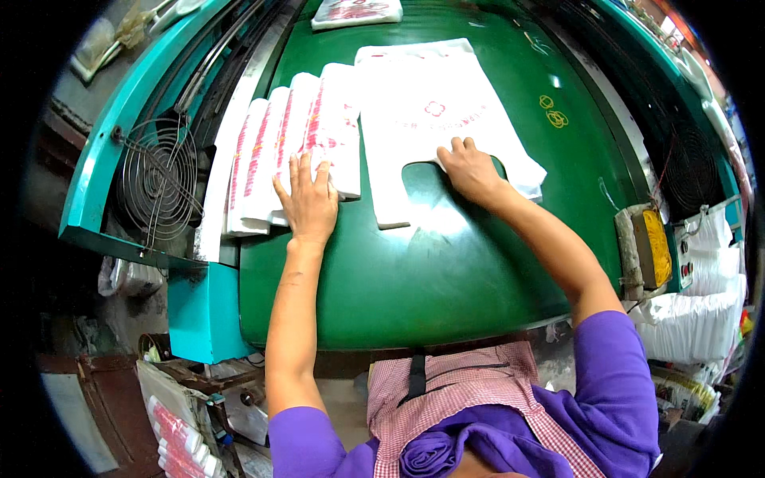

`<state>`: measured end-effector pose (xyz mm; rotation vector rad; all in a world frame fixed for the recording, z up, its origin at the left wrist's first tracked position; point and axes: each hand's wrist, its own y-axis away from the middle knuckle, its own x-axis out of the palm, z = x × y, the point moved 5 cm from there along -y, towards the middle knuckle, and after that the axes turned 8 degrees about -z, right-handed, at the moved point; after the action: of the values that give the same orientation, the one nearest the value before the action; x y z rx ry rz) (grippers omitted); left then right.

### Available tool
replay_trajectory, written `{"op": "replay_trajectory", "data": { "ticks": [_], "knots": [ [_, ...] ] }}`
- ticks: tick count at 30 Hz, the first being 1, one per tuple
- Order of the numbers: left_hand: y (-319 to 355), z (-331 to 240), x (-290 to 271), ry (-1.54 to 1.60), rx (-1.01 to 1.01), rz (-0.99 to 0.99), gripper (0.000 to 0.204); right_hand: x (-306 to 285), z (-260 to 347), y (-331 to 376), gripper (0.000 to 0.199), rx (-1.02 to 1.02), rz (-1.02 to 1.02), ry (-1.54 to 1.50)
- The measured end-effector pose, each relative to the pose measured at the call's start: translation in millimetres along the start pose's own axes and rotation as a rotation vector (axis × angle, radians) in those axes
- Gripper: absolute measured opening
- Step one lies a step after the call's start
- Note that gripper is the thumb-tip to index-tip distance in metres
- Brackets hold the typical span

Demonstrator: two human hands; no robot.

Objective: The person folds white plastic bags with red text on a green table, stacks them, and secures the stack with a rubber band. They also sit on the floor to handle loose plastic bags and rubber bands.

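My left hand point(311, 203) lies flat with its fingers spread on a row of folded white plastic bag bundles point(335, 99) with red print. The bundles overlap side by side at the left of the green belt point(366, 295). To their right a stack of white plastic carrier bags point(422, 88) lies flat, handle end toward me, with a curved cut-out between the handles. My right hand point(472, 169) is closed at the edge of that cut-out, its fingers curled on the stack. The thumb side and the underside of its grip are hidden.
Another printed white bundle point(357, 11) lies at the belt's far end. Yellow rubber bands point(553, 113) are on the belt's right side. Teal machine frames with a round wire fan guard point(159, 179) flank the left. A yellow block point(656, 248) and white bags point(693, 319) are at right.
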<state>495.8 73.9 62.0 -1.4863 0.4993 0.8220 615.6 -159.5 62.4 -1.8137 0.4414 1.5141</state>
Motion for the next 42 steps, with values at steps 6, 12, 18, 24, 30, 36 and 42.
{"op": "replay_trajectory", "data": {
  "ticks": [6,12,18,24,30,36,42],
  "knots": [
    [39.6,-57.7,-35.9,0.946,-0.214,0.143,0.046,-38.1,-29.5,15.1,0.028,0.093,-0.033,-0.495],
    [22.3,-90.2,9.3,1.948,-1.099,0.703,0.065,-96.3,17.8,161.2,0.048,-0.245,0.441,-0.819],
    [32.9,-133.9,-58.1,1.386,-0.335,0.394,0.034,-107.0,-37.8,225.3,0.052,0.363,0.135,-1.146],
    [38.5,-138.2,-195.3,1.476,0.096,0.021,0.030,-65.6,-118.2,283.5,0.066,1.010,-0.283,-1.425],
    [-41.9,-90.3,-149.3,1.583,-0.538,-0.135,0.034,-100.5,-120.6,152.6,0.023,0.619,-0.398,-1.589],
    [-60.8,-60.9,-6.0,1.208,-0.896,0.370,0.053,-77.2,-135.9,76.0,0.051,0.781,-0.241,-1.183],
    [80.2,-66.6,-40.4,1.493,-0.803,0.709,0.049,-44.2,-104.5,201.0,0.048,0.658,0.292,-1.453]
  ]
}}
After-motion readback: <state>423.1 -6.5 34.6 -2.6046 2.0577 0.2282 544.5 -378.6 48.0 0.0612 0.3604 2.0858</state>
